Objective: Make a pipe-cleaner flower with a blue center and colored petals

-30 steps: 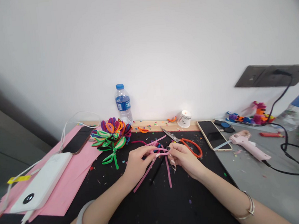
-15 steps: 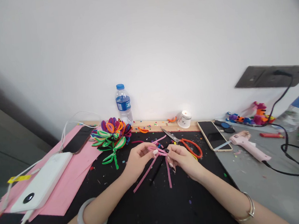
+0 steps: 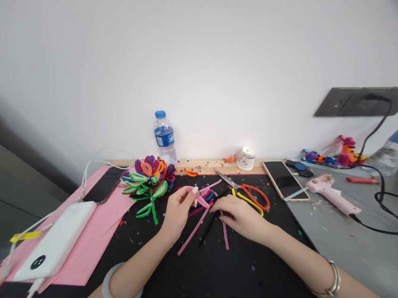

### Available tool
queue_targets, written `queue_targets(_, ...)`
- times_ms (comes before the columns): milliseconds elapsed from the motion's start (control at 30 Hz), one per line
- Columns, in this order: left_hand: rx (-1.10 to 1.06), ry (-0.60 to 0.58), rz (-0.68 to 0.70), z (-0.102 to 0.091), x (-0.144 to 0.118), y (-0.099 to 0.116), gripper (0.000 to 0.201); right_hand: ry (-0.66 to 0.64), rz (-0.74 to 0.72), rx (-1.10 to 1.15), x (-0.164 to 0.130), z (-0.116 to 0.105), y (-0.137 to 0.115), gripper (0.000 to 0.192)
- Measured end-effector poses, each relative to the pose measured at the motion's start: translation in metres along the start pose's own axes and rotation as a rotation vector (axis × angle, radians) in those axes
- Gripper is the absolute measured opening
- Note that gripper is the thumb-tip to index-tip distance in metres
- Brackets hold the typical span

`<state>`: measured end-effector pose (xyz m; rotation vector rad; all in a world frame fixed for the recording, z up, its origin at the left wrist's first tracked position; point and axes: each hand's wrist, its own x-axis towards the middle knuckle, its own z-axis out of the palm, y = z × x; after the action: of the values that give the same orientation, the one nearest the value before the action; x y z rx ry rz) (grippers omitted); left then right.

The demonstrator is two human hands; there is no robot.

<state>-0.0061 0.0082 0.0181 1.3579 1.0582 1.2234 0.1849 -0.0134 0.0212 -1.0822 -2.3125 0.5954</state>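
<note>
Pinching a pink strip (image 3: 201,200) between thumb and finger, the left hand (image 3: 179,211) holds it just above the black mat (image 3: 205,271). The right hand (image 3: 239,215) lies flat and open on the mat, fingers spread over more pink strips (image 3: 193,231), gripping nothing. Scissors (image 3: 248,193) sit just beside it. To bend the strip well, I think the pinch should stay tight and near the fold.

pipe cleaners (image 3: 205,204): pink
mat (image 3: 211,266): black, red edge
scissors (image 3: 248,195): orange handles
bottle (image 3: 164,136): blue cap and label
power bank (image 3: 54,240): white
glue gun (image 3: 328,193): pink
</note>
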Motion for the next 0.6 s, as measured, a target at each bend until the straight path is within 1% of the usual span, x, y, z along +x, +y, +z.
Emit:
queue_targets(67, 0.023, 0.008, 0.02, -0.0003, -0.0001, -0.0003, 0.026, -0.053, -0.082, -0.155, -0.0009, 0.0005, -0.0005, 0.025)
queue_targets(133, 0.045, 0.015, 0.033, -0.0001, -0.0007, -0.0008, 0.026, -0.081, -0.12, -0.265, -0.001, 0.0011, -0.0011, 0.02)
queue_targets(233, 0.063, 0.007, 0.028, 0.0001, -0.0013, 0.0, 0.025, -0.065, -0.142, -0.346, -0.0001, 0.0004, -0.0015, 0.021)
queue_targets(300, 0.063, -0.005, 0.027, -0.0001, -0.0013, 0.0017, 0.026, -0.034, -0.138, -0.351, 0.0003, -0.0007, -0.0011, 0.022)
queue_targets(367, 0.074, 0.007, 0.04, -0.0008, -0.001, 0.0033, 0.026, -0.003, -0.113, -0.338, 0.0003, -0.0018, -0.0001, 0.02)
queue_targets(500, 0.137, 0.096, 0.087, -0.0032, 0.0003, 0.0041, 0.027, 0.066, -0.037, -0.316, -0.0004, -0.0033, 0.0037, 0.017)
queue_targets(600, 0.181, 0.162, 0.124, -0.0059, 0.002, 0.0045, 0.027, 0.133, -0.024, -0.28, -0.0007, -0.0036, 0.0074, 0.019)
